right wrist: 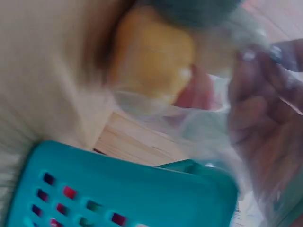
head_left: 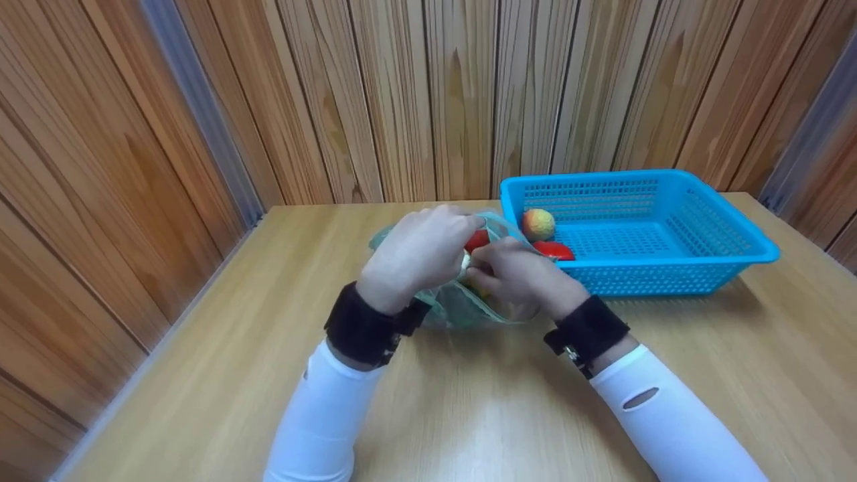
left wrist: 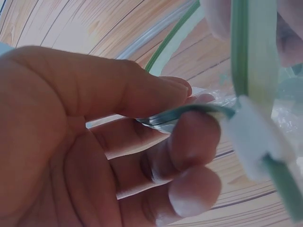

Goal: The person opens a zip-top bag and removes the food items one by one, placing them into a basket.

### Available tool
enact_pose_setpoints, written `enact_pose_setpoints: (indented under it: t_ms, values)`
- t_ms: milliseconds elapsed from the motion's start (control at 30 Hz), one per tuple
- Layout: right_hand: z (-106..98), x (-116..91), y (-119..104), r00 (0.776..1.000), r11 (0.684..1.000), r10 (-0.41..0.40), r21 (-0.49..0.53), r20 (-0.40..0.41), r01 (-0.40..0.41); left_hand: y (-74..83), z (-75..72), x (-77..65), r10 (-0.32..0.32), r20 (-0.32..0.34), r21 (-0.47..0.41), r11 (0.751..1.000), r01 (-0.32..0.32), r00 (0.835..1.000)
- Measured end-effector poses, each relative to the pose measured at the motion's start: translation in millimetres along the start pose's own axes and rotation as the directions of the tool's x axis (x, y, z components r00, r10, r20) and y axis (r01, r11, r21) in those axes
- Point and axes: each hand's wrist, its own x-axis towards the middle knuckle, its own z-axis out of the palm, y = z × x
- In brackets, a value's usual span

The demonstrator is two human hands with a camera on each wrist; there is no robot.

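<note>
A clear zip bag (head_left: 462,309) with green edging sits on the table, bulging with produce. My left hand (head_left: 422,251) arches over its left side; in the left wrist view, thumb and fingers pinch the green strip (left wrist: 189,109) beside a white slider (left wrist: 258,137). My right hand (head_left: 525,276), fingers curled, grips the bag's edge on the right. Inside the bag show a red item (head_left: 477,239), an orange-yellow fruit (right wrist: 154,59) and a dark green item (right wrist: 194,10). Part of the bag's mouth is hidden behind my hands.
A blue plastic basket (head_left: 669,262) stands right of the bag, close to it. At its left end lie a yellow-red round fruit (head_left: 538,224) and a glossy red item (head_left: 554,250). Wood-plank walls (head_left: 462,100) enclose the table (head_left: 469,415) behind and at the sides.
</note>
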Motion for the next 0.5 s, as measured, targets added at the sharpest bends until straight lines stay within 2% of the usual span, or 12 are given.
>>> enact_pose_setpoints:
  t_ms: [100,233,367,433,500]
  values:
    - [4,2,2,0.999,0.998,0.034,0.05,0.007,-0.034,-2.3,5.4,-1.4,0.002,0.015,-0.016,1.0,-0.002,1.0]
    - [-2,10,-1,0.988,0.985,0.118,0.114,0.098,-0.129,-4.2,9.9,-1.4,0.017,-0.002,-0.018,1.0,-0.018,1.0]
    - [-12,18,-2,0.96,0.942,0.178,0.246,0.218,-0.23,-3.7,7.8,0.4,0.026,-0.047,0.006,1.0,-0.026,0.999]
    - [-14,18,1,0.955,0.918,0.174,0.311,0.239,-0.245,-2.5,6.6,1.8,0.038,-0.053,0.016,0.999,-0.037,0.998]
    - [-16,16,4,0.959,0.914,0.161,0.33,0.234,-0.234,-1.1,5.9,3.2,0.046,-0.046,0.012,0.999,-0.045,0.998]
